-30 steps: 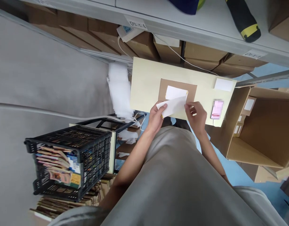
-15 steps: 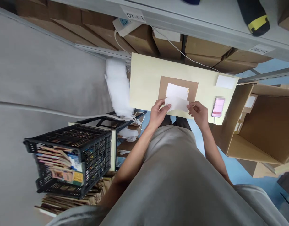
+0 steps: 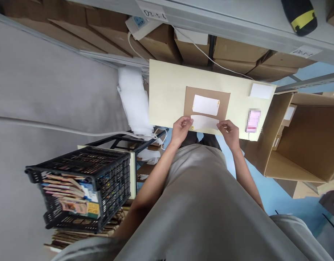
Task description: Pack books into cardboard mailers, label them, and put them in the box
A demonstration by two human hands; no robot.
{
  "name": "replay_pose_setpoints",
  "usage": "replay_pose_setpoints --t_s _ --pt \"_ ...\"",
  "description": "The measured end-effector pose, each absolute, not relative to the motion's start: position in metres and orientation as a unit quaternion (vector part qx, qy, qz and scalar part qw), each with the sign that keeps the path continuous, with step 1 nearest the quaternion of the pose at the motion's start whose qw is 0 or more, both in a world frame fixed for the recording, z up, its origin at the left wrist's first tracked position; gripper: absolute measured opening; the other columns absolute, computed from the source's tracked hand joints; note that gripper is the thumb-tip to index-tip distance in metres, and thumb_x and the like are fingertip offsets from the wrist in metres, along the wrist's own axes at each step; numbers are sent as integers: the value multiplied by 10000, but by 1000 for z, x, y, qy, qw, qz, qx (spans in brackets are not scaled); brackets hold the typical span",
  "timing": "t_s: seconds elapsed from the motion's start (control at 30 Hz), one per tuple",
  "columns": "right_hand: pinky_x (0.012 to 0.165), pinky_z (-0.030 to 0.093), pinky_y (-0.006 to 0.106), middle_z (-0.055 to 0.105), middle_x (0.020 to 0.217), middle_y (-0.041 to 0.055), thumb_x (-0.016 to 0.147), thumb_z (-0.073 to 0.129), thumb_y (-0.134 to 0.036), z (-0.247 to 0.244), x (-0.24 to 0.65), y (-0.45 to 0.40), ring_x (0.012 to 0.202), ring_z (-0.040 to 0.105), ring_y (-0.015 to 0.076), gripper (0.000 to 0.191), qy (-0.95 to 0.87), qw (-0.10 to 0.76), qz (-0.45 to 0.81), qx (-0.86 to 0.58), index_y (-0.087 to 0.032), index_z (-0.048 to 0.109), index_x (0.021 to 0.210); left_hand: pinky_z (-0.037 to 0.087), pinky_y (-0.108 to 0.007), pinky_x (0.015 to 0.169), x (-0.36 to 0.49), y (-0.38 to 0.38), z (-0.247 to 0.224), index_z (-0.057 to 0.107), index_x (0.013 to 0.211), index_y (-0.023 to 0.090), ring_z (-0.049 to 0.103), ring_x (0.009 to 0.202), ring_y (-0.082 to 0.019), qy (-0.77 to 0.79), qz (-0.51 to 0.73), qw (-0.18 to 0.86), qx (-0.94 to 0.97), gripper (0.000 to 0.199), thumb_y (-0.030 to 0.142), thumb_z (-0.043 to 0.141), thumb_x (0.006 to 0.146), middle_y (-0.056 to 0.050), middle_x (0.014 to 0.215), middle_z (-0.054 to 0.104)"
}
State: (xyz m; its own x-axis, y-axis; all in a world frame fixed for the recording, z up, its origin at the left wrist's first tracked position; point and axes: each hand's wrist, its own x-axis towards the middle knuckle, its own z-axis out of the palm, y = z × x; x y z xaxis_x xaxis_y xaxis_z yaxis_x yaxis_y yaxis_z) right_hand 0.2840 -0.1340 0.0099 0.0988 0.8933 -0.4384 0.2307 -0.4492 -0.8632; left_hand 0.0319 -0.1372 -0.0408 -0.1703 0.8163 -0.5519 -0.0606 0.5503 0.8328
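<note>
My left hand (image 3: 182,130) pinches the left end of a white slip of paper (image 3: 205,123), and the fingers of my right hand (image 3: 229,132) pinch its right end. The slip is slightly curved and lies over the near edge of a flat brown cardboard piece (image 3: 188,103). A yellow mark shows by the slip's left end. Just beyond it, a second white paper (image 3: 206,105) with yellow marks at its sides lies on the cardboard. Any print on either paper cannot be made out.
Under the cardboard is a pale yellow tabletop (image 3: 167,94). On its right lie a phone (image 3: 253,120) with a cable and a white paper (image 3: 261,91). An open carton (image 3: 305,141) stands right, a black crate (image 3: 112,185) of booklets left. A shelf (image 3: 224,30) crosses above.
My hands have drawn the slip a little towards me and lowered it, uncovering more of the white paper behind. The slip now looks flatter. The view has shifted slightly.
</note>
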Motion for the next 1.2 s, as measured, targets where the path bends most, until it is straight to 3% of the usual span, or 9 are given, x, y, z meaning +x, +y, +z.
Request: replay_pose_setpoints --t_s 0.23,0.57,0.87,1.2 --pt "938 619 436 789 982 45 955 813 -615 -10 286 -107 901 706 219 357 -465 324 456 -687 -262 782 915 591 -350 819 26 -93 -58 764 868 234 707 830 -209 651 379 562 342 364 562 916 824 -42 882 768" --pt "915 628 406 818 1005 58 933 832 -507 -52 280 -76 876 695 207 277 -428 322 455 -711 -237 776 903 602 -382 917 21 -43 -78 776 834 217 729 922 -241 653 339 545 403 146 317 879 864 -72 946 813" --pt "921 621 393 806 1008 65 944 818 -431 -70 283 -70 911 715 207 215 -411 331 449 -721 -225 768 902 574 -363 844 26 -41 -92 798 861 225 678 824 -217 667 328 524 416 155 361 874 861 -54 916 818" --pt "856 609 382 771 1004 55 983 769 -567 -79 281 -73 841 647 198 325 -443 319 420 -725 -247 752 927 535 -355 789 25 -37 -103 798 869 228 626 759 -205 678 325 507 422 177 383 883 856 -28 811 753"
